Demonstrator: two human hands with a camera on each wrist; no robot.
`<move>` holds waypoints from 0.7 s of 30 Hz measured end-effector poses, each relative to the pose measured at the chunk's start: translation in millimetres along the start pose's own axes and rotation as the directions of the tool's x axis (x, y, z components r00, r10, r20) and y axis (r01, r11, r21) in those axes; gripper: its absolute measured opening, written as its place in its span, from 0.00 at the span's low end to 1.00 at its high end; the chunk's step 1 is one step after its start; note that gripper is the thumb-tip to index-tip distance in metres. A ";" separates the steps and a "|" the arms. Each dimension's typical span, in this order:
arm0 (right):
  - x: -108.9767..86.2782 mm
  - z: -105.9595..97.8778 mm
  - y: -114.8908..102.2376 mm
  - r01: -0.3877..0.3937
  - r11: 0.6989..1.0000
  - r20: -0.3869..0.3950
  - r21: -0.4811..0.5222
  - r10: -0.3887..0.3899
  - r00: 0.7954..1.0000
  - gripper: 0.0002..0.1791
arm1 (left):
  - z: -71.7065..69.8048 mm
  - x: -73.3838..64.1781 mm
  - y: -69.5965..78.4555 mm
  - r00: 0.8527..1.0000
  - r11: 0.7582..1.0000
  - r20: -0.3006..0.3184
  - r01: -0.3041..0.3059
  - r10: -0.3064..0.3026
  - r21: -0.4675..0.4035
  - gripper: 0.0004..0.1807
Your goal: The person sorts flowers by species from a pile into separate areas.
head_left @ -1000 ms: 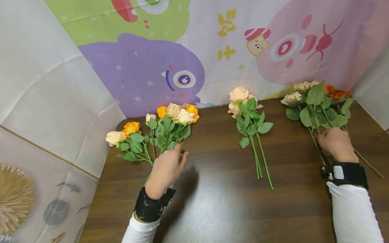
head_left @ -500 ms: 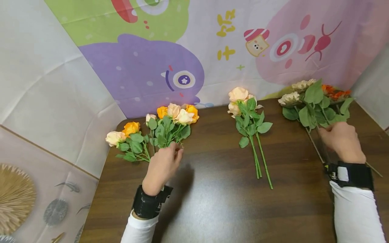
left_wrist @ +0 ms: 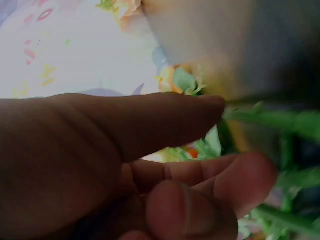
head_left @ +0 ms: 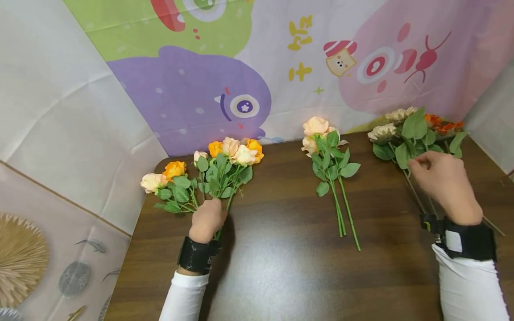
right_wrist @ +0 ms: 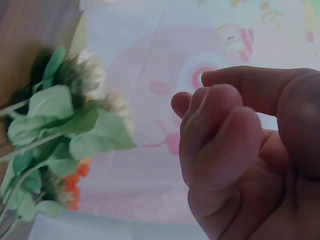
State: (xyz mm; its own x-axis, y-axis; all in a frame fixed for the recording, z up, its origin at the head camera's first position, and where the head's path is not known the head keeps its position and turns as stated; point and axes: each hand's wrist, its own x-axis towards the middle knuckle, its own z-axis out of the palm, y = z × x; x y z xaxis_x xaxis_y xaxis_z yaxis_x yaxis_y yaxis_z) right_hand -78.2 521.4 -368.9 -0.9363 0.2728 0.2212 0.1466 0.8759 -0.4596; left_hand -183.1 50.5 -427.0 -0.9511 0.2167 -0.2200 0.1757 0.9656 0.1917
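Observation:
My left hand (head_left: 208, 220) is low over the green stems of a bunch of orange and peach roses (head_left: 242, 154) at the table's left. In the left wrist view its thumb and fingertips are apart, with stems (left_wrist: 295, 122) just beyond them. To the right, my right hand (head_left: 445, 185) hovers above the stems of cream flowers (head_left: 382, 132) and orange flowers (head_left: 447, 127). Its fingers bend loosely around nothing; in the right wrist view the leaves (right_wrist: 50, 105) lie well off to the side.
Peach roses (head_left: 315, 125) with long stems lie mid-table near the back edge. At the far left rest a cream rose (head_left: 152, 183) and an orange rose (head_left: 174, 169). A cartoon-printed cloth (head_left: 289, 102) hangs behind the brown wooden table (head_left: 281, 267).
My right hand has come off the flower stems and risen over them, fingers now empty. My left hand has moved left and slightly toward me, down at the rose stems.

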 end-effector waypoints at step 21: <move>-9.9 13.1 -52.2 0.131 0.991 0.041 0.037 -0.133 0.990 0.17 | -1.6 2.1 1.3 0.990 0.991 0.072 -0.121 0.125 -0.061 0.11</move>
State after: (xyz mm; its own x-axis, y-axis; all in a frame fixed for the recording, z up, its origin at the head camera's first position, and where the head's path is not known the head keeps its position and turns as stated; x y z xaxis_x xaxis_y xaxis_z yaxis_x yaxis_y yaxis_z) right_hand -80.8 467.8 -358.3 -0.9598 0.1377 0.2445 0.0109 0.8890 -0.4577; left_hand -185.3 51.9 -425.6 -0.9011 0.3454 -0.2622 0.2734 0.9218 0.2747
